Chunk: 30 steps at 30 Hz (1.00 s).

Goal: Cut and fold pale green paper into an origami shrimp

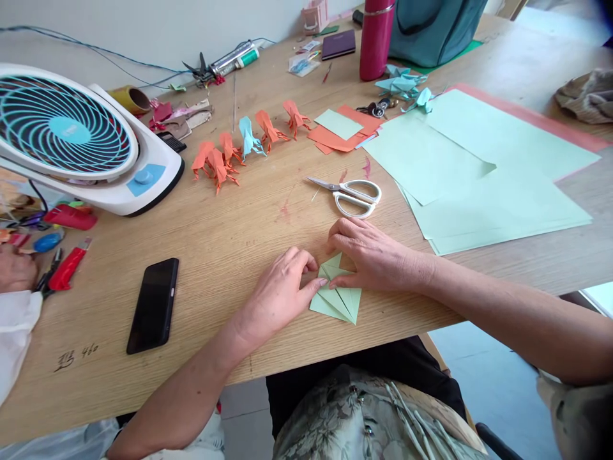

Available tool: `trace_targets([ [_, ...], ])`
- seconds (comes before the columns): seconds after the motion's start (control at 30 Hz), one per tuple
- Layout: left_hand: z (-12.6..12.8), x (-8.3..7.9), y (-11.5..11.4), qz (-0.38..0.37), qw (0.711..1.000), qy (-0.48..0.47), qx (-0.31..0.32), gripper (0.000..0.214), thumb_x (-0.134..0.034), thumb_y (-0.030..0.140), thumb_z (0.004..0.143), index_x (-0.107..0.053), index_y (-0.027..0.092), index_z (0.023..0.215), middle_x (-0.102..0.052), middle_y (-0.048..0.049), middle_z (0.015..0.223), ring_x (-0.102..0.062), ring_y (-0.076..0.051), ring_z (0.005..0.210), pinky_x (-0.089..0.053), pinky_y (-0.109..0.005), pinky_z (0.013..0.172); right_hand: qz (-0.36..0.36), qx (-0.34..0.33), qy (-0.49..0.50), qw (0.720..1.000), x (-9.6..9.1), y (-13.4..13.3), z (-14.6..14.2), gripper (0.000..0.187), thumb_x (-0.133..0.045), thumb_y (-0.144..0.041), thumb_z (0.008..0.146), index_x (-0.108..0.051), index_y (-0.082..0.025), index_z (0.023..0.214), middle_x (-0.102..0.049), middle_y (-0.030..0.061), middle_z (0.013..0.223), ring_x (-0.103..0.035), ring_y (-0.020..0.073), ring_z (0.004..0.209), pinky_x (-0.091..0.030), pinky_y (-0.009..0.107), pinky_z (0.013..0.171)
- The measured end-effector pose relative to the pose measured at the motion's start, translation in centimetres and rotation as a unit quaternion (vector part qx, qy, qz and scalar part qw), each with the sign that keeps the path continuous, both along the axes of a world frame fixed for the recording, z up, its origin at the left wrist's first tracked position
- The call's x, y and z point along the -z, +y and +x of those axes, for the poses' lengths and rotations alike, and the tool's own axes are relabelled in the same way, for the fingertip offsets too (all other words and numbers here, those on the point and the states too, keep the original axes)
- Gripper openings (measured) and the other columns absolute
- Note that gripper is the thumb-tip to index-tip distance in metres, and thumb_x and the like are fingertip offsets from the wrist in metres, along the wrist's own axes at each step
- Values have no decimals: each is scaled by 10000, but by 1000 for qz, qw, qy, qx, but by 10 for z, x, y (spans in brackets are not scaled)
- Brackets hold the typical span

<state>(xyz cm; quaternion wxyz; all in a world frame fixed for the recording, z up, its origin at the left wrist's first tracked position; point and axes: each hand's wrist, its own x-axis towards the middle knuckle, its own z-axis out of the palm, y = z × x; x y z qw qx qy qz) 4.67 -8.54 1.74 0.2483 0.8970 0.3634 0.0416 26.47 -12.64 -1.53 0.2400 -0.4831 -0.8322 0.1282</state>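
A small light-green sheet of origami paper (339, 303), folded with diagonal creases and flaps, lies flat near the table's front edge. My left hand (275, 291) is at its left side, fingers curled, the thumb pressing on the middle of the paper. From the right, my right hand (378, 255) grips it, with the thumb on the folded flaps and the fingers bent at its upper edge. Part of the paper's right side is hidden under this hand. Just beyond my right hand lie white-handled scissors (357, 197), blades pointing left.
Several folded orange paper figures (271, 130) and a blue one (249, 137) stand farther back. Large light-green sheets (498, 204) lie right. A black phone (153, 305) and a fan (76, 137) are left. Another person's hand (16, 268) rests at the far left. A pink bottle (376, 41) stands behind.
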Motion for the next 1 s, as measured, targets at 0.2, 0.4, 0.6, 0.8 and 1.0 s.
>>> trace_targets([
  [0.2,6,-5,-8,13,999,43,24,250,-792,282,780,-581,198,884,-621,-36,990,-635,-238,927,-515,-387,804,-25,-59,-1,998,-10,-2,0,395,-753,-476,803,-648,-148,997,-571,122,1072,-537,254,983,-451,424,912],
  [0.4,10,-4,-14,33,999,19,20,226,-769,204,788,-561,197,877,-611,-31,983,-626,-224,920,-504,-363,792,-45,-96,12,994,-15,-4,3,341,-716,-448,851,-656,-157,1018,-559,104,1049,-555,231,976,-455,396,910],
  [0.6,10,9,-7,108,994,-26,2,275,-772,197,794,-548,199,954,-606,-39,1018,-593,-235,983,-484,-375,853,-76,-79,-1,994,-18,-6,3,371,-783,-416,789,-618,-151,990,-550,103,1064,-561,238,982,-455,375,889],
  [0.8,10,20,-2,115,992,-41,22,169,-732,231,845,-591,185,925,-574,-48,987,-577,-229,968,-479,-363,839,-110,-80,12,991,-19,-6,4,277,-771,-265,783,-580,-181,966,-589,59,982,-576,213,897,-447,327,788],
  [1.0,11,14,-12,83,996,-30,32,163,-719,262,857,-577,183,868,-572,-46,958,-581,-227,918,-474,-362,796,-123,-82,29,989,-18,-6,6,306,-766,-315,813,-625,-182,1051,-604,63,997,-597,220,938,-445,329,818],
])
